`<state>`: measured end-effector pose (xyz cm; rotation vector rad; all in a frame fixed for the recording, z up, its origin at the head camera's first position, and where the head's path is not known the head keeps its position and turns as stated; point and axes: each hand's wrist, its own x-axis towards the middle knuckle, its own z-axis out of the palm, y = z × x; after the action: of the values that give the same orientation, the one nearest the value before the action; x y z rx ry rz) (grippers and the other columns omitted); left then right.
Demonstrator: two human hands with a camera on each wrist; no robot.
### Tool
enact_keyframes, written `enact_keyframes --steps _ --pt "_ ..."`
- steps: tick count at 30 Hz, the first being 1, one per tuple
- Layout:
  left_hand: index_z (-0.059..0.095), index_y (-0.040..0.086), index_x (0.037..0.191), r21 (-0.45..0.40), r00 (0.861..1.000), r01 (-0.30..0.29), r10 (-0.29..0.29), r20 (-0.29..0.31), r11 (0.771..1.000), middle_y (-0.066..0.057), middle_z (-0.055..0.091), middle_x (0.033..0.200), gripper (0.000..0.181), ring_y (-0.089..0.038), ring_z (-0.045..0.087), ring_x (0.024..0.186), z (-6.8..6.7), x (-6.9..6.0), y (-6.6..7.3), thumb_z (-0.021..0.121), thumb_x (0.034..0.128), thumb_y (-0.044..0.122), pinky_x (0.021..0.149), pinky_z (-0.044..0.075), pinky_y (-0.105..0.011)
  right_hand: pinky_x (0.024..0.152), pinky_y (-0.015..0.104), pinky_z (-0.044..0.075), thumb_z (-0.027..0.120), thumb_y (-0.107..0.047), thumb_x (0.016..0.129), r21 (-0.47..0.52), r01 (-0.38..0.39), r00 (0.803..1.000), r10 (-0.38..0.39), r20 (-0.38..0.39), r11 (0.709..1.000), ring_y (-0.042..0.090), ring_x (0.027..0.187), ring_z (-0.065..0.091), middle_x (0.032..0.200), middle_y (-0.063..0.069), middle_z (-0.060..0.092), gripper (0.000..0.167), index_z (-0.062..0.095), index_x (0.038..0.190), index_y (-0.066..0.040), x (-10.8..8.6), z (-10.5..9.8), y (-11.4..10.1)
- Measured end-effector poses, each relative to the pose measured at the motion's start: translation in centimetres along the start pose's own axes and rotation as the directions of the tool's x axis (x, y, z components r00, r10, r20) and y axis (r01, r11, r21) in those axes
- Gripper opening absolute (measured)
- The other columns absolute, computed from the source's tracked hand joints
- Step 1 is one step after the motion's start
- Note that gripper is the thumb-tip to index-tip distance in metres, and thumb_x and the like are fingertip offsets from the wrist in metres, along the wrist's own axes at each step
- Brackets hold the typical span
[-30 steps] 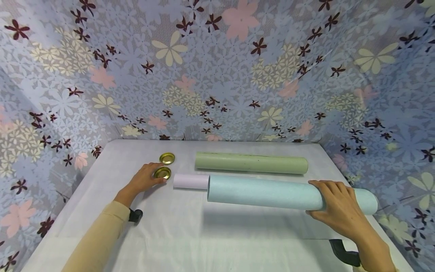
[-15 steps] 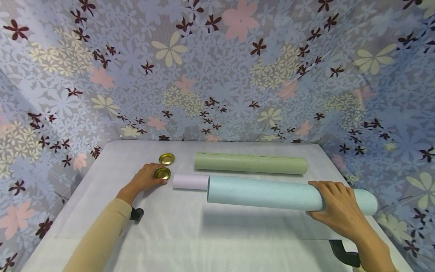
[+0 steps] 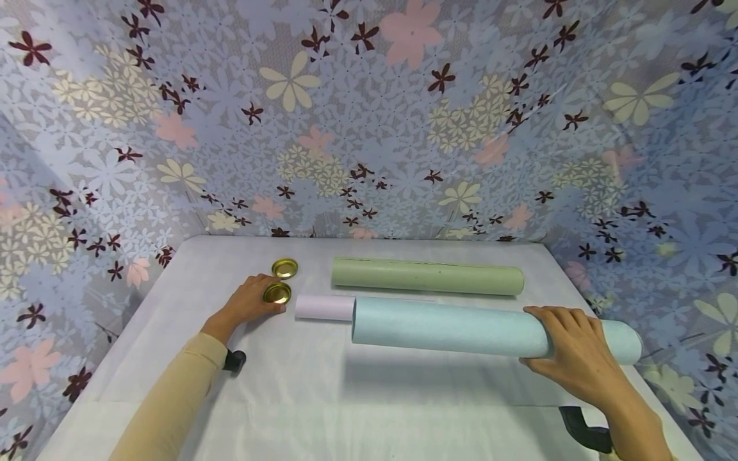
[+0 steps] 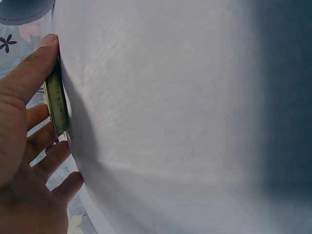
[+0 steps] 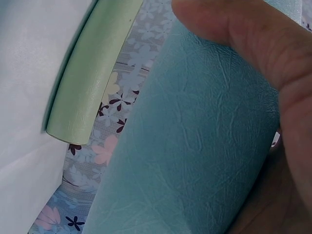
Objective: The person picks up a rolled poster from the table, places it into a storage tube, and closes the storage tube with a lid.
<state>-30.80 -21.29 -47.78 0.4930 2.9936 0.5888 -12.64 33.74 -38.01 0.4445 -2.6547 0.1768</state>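
Observation:
My right hand (image 3: 573,352) grips a light blue roll (image 3: 444,325) near its right end, thumb below and fingers over the top; a shadow lies under the roll. In the right wrist view the hand wraps the blue roll (image 5: 190,131). My left hand (image 3: 248,302) holds the nearer gold lid (image 3: 277,293) between thumb and fingers, low at the table. The left wrist view shows that lid (image 4: 57,100) edge-on against the white surface. Behind it lies a second gold lid (image 3: 285,268). A lilac roll (image 3: 324,307) is partly hidden by the blue roll.
A green roll (image 3: 426,276) lies across the back of the white table (image 3: 277,397). Flower-patterned cloth (image 3: 369,128) hangs behind and at both sides. Black straps show at both wrists.

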Motion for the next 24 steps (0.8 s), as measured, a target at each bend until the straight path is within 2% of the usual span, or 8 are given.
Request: enact_keyframes --steps 14,24 --pt "0.046 0.003 0.136 0.022 1.000 -0.020 0.020 -0.004 1.000 -0.023 0.049 0.133 0.075 -0.041 0.044 0.123 0.09 0.13 -0.14 0.072 0.0792 0.043 0.102 0.038 -0.056 0.085 0.056 0.029 0.089 -0.028 0.052 0.007 -0.011 1.000 0.011 0.019 1.000 0.039 0.102 0.046 0.115 0.017 0.056 0.086 0.051 0.127 -0.012 -0.08 0.14 -0.22" --pt "0.048 0.003 0.133 -0.024 1.000 -0.006 0.006 0.007 1.000 -0.023 0.050 0.134 0.071 -0.041 0.044 0.124 -0.05 0.00 -0.05 0.073 0.0792 0.042 0.103 0.037 -0.056 0.085 0.055 0.028 0.089 -0.028 0.052 0.011 -0.015 1.000 0.015 0.024 1.000 0.039 0.102 0.046 0.115 0.017 0.056 0.086 0.050 0.127 -0.012 -0.13 0.01 -0.22"
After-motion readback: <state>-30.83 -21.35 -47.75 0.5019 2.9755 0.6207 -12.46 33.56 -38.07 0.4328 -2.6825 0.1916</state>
